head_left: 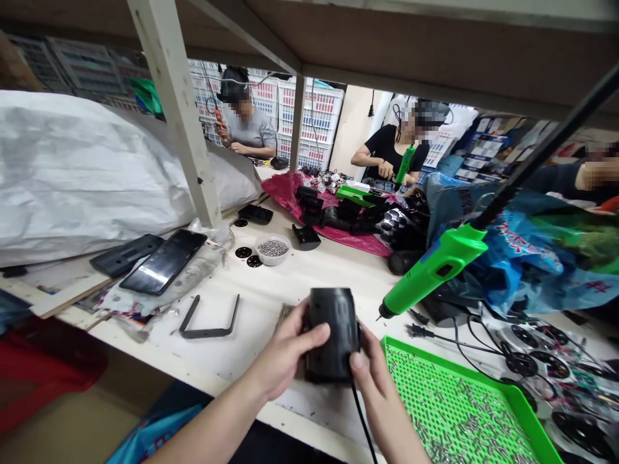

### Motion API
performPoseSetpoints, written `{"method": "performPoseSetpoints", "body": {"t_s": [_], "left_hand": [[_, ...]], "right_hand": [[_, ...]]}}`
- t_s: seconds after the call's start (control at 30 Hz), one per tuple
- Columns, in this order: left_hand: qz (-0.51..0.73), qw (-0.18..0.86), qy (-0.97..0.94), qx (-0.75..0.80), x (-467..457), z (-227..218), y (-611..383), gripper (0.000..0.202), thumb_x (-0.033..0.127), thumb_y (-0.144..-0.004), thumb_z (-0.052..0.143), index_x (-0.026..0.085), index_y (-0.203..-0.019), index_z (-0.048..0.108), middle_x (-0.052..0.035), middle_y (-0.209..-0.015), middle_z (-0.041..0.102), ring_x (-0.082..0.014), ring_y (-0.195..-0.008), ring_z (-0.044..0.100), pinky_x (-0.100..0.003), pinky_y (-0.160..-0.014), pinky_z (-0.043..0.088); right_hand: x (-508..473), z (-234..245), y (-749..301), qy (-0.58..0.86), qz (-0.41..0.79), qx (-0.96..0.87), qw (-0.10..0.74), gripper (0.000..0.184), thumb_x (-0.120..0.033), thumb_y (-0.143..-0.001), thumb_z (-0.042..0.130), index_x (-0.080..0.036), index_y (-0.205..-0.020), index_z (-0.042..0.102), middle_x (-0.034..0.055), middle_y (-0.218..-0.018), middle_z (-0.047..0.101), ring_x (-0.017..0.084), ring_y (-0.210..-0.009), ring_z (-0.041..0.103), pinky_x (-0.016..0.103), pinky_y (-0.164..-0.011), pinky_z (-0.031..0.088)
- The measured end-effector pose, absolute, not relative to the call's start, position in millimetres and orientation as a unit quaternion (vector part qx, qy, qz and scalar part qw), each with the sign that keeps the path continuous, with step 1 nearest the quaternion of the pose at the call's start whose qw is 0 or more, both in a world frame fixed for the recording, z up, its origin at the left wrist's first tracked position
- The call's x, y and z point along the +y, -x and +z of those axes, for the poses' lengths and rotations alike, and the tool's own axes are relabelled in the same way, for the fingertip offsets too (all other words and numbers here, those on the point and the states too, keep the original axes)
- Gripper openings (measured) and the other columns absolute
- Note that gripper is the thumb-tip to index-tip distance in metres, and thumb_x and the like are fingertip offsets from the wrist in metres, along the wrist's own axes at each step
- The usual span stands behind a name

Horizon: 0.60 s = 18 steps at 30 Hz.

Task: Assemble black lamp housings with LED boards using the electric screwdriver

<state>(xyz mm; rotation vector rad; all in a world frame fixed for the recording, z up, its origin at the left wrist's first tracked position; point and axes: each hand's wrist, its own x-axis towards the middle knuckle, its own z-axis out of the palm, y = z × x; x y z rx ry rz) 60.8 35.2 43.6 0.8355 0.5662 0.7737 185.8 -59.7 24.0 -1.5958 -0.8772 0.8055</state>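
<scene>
Crowded workshop tabletop (264, 299), black plastic housing (333, 335) up in both hands

Shelving overhead with a shelf post (176, 109), stacked white crates (309, 119) at the back, and a co-worker in a grey tee (249, 129) and a co-worker in a black tee (387, 145) busy further down the tabletop. Pretty packed place.

On my head-cam feed, the black plastic housing sits dead center, held above the tabletop's front edge. Its long axis runs roughly upright in the view, and a black cable (363, 422) drops from its lower end toward the bottom of the frame.

The left hand (285, 354) wraps the housing's left side, with the fingers (314, 335) lying across its face. The right hand (372, 380) braces the other side, its fingers (360, 361) closed against the lower right. Both grips look firm, and neither hand has hold of anything else.

The right hand is the nearer one to the green electric screwdriver (435, 270), which is angled with its tip just off the housing's upper right, close but not touching. A green perforated tray (457, 412) of loose screws lies below that hand. Over on the left are a bent black metal bracket (207, 320) and, farther out, a small bowl of metal bits (273, 248).
</scene>
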Motion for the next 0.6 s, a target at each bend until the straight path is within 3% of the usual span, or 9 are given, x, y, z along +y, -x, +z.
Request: {"method": "performPoseSetpoints", "body": {"t_s": [0.07, 0.13, 0.27, 0.37, 0.43, 0.6], "left_hand": [[0.32, 0.804, -0.437, 0.244, 29.1, 44.0, -62.4, 0.068, 0.03, -0.074, 0.076, 0.022, -0.136, 0.047, -0.0088, -0.135, 0.056, -0.0279, -0.128, 0.048, -0.038, -0.108, 0.034], [0.298, 0.796, -0.478, 0.223, 23.2, 43.9, -62.7, 0.075, 0.034, -0.079, 0.072, 0.023, -0.144, 0.036, -0.0101, -0.14, 0.052, -0.0277, -0.128, 0.047, -0.04, -0.109, 0.034], [0.281, 0.76, -0.552, 0.195, 11.9, 39.7, -53.6, 0.086, 0.034, -0.081, 0.069, 0.025, -0.15, 0.02, -0.0074, -0.156, 0.027, -0.0255, -0.142, 0.027, -0.038, -0.116, 0.023], [0.234, 0.721, -0.608, 0.236, 1.3, 28.8, -46.8, 0.104, 0.021, -0.072, 0.074, 0.03, -0.151, 0.008, -0.002, -0.16, 0.01, -0.0256, -0.146, 0.013, -0.041, -0.118, 0.016], [0.235, 0.68, -0.632, 0.288, -4.6, 19.9, -46.8, 0.102, 0.013, -0.073, 0.069, 0.032, -0.151, 0.006, -0.0003, -0.16, 0.009, -0.0255, -0.146, 0.01, -0.044, -0.118, 0.013], [0.301, 0.653, -0.62, 0.314, -6.7, 13.4, -54.0, 0.088, 0.003, -0.072, 0.057, 0.027, -0.149, 0.024, -0.0022, -0.156, 0.027, -0.0233, -0.144, 0.021, -0.041, -0.119, 0.013]], "right_hand": [[-56.7, 30.0, -189.1, 0.683, 0.284, -0.397, 0.544, 0.083, -0.059, -0.074, 0.063, -0.025, -0.143, 0.031, 0.0124, -0.148, 0.036, 0.032, -0.136, 0.034, 0.053, -0.11, 0.031], [-53.1, 38.7, -191.6, 0.684, 0.258, -0.407, 0.548, 0.092, -0.056, -0.069, 0.07, -0.025, -0.144, 0.027, 0.0134, -0.144, 0.04, 0.032, -0.131, 0.041, 0.054, -0.11, 0.029], [-47.5, 47.5, -194.8, 0.655, 0.293, -0.374, 0.587, 0.078, -0.054, -0.071, 0.069, -0.025, -0.136, 0.036, 0.0114, -0.137, 0.048, 0.029, -0.126, 0.047, 0.05, -0.11, 0.031], [-46.7, 38.3, -194.8, 0.644, 0.339, -0.301, 0.617, 0.074, -0.06, -0.078, 0.058, -0.026, -0.138, 0.032, 0.0117, -0.14, 0.046, 0.028, -0.127, 0.047, 0.048, -0.106, 0.037], [-48.2, 29.4, -192.4, 0.655, 0.347, -0.297, 0.602, 0.075, -0.061, -0.081, 0.053, -0.025, -0.142, 0.028, 0.0119, -0.144, 0.041, 0.028, -0.131, 0.043, 0.047, -0.107, 0.037], [-61.3, 22.6, -185.9, 0.717, 0.25, -0.419, 0.499, 0.102, -0.056, -0.074, 0.065, -0.022, -0.15, 0.005, 0.0146, -0.152, 0.023, 0.031, -0.141, 0.025, 0.053, -0.114, 0.022]]}}
